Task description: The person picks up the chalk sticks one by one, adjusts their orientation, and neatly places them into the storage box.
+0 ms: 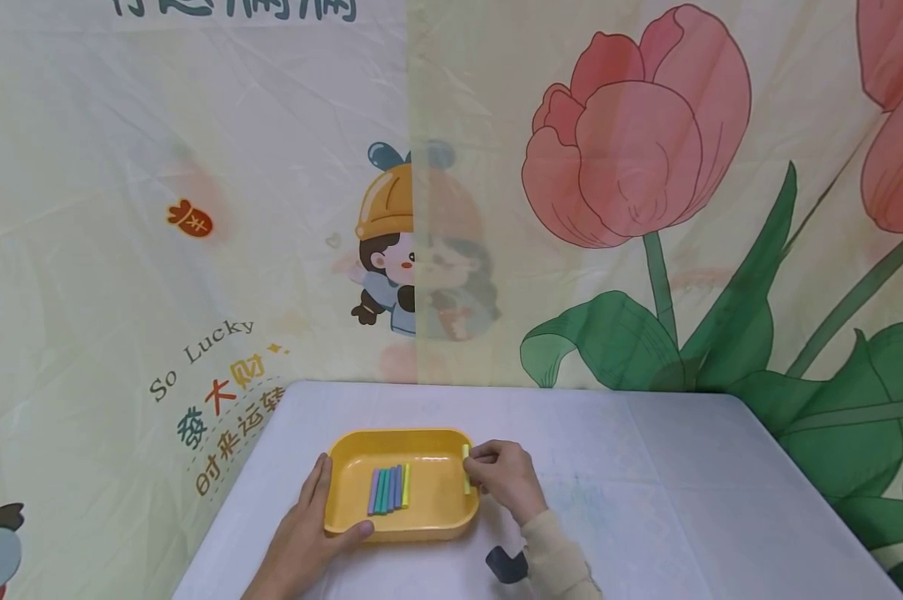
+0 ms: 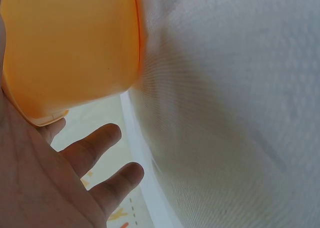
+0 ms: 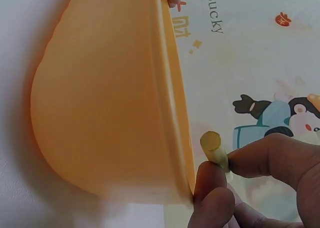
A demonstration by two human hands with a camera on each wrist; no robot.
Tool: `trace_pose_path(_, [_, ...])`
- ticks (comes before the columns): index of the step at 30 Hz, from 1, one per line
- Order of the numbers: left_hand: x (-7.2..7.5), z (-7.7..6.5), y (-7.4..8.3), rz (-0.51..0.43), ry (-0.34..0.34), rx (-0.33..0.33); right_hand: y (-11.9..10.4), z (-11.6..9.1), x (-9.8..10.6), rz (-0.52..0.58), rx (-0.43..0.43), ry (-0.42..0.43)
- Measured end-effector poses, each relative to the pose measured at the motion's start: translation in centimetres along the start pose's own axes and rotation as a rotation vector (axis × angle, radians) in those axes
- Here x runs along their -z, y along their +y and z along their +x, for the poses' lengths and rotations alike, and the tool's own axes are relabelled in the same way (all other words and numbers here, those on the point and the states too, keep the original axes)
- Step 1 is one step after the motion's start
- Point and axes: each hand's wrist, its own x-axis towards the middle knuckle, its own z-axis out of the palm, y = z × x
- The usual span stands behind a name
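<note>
A yellow tray (image 1: 402,532) stands on the white table. Several chalk sticks (image 1: 388,489) in purple, teal, blue and yellow lie side by side in it, left of its middle. At the tray's right rim, my right hand (image 1: 507,477) pinches a yellow chalk stick (image 3: 214,144) between thumb and fingers; its round end shows in the right wrist view. My left hand (image 1: 306,518) rests against the tray's left side, thumb at the near rim, its fingers fairly straight. Two of those fingers (image 2: 95,145) stand apart from the tray wall in the left wrist view.
A dark object (image 1: 506,565) shows beside the right sleeve (image 1: 560,554), partly hidden by it. The table (image 1: 669,483) extends to the right, with a faint greenish smudge on its cloth. Behind it hangs a printed curtain (image 1: 466,75) with tulips and cartoon figures.
</note>
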Motion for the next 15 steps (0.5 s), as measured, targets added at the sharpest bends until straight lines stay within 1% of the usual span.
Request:
trace_pose_path(7, [-0.1, 0.0, -0.1, -0.004, -0.006, 0.011, -0.6, 0.1, -0.7, 0.001, 0.002, -0.021])
trace_pose_path(15, [-0.1, 0.0, -0.2, -0.003, 0.010, -0.014, -1.8, 0.4, -1.9, 0.002, -0.008, -0.034])
